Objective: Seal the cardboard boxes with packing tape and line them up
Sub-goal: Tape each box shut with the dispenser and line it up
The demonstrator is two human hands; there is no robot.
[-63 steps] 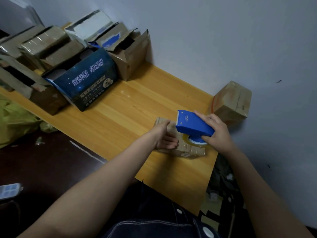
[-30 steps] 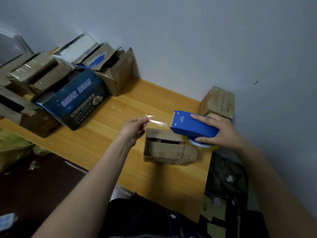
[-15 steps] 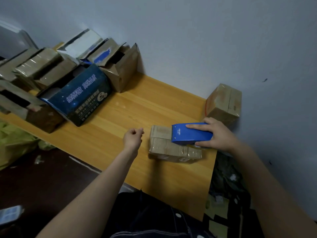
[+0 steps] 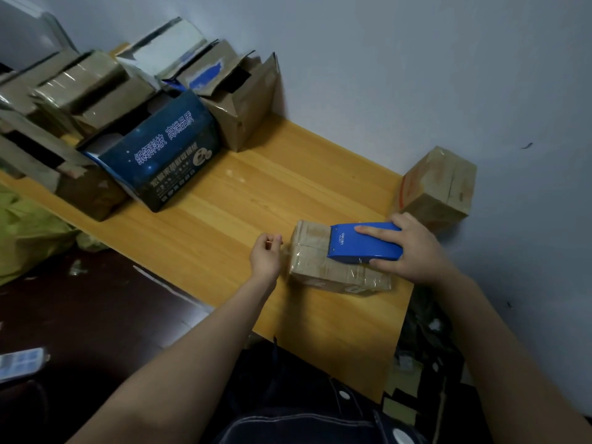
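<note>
The small cardboard box (image 4: 323, 267) lies near the right end of the table (image 4: 256, 193), closer to its near edge than to the wall (image 4: 384, 75). Glossy tape shows across its top and side. The blue tape dispenser (image 4: 365, 248) rests flat on the box lid. The right hand (image 4: 416, 251) grips it, forefinger laid straight along the top, thumb curled at the near side. The left hand (image 4: 267, 256) sits just beside the box's left end. Its fingers are curled, with thumb and forefinger tips drawn together. I cannot tell whether clear tape is pinched between them. At the far right corner one taped box (image 4: 439, 187) stands against the wall. At the left end a pile of boxes (image 4: 96, 91) waits, among them a dark blue printed box (image 4: 160, 158), several with flaps open. By my reading the task is at an early stage. One box looks finished and placed, this strip is in hand, and most of the pile is still to be sealed and lined up.
</note>
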